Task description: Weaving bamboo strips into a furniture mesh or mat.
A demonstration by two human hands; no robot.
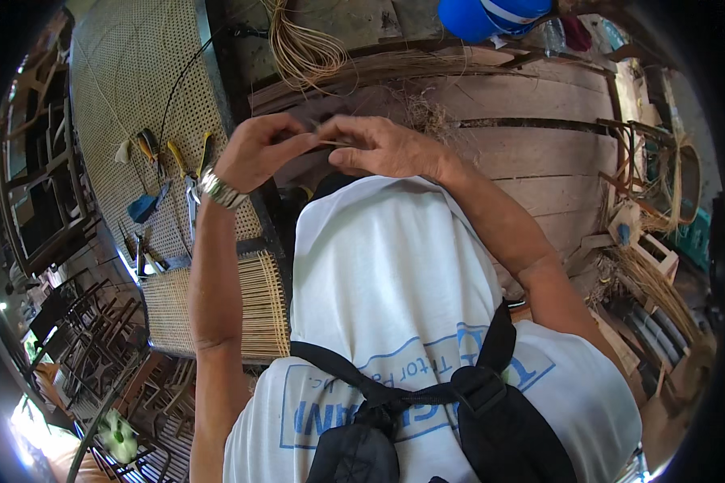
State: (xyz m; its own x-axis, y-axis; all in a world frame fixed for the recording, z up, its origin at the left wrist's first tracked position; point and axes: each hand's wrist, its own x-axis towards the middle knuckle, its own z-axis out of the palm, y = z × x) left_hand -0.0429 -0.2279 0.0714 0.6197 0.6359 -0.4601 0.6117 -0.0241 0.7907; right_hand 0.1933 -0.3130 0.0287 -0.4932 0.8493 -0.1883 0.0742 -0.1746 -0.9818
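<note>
My left hand [267, 151], with a metal watch on its wrist, is closed in a pinch in front of my chest. Facing it closely, my right hand [393, 146] has its fingers bent together. Between the two hands runs a short, thin cane strand [329, 143], pinched at both ends. The fingertips are slightly blurred, and the rest of the strand is hidden. To the left of my left hand lies a woven cane panel [137, 64] in a dark frame. Pliers with yellow handles [177, 158] rest on it.
A coil of cane strands [302, 50] lies beyond my hands, with a blue bucket [479, 20] at the far right. Loose fibres [433, 117] are scattered on the wooden planks [540, 153]. Further tools [143, 256] and a blue cloth-like piece [142, 208] lie on the panel. Chair frames [80, 322] crowd the left.
</note>
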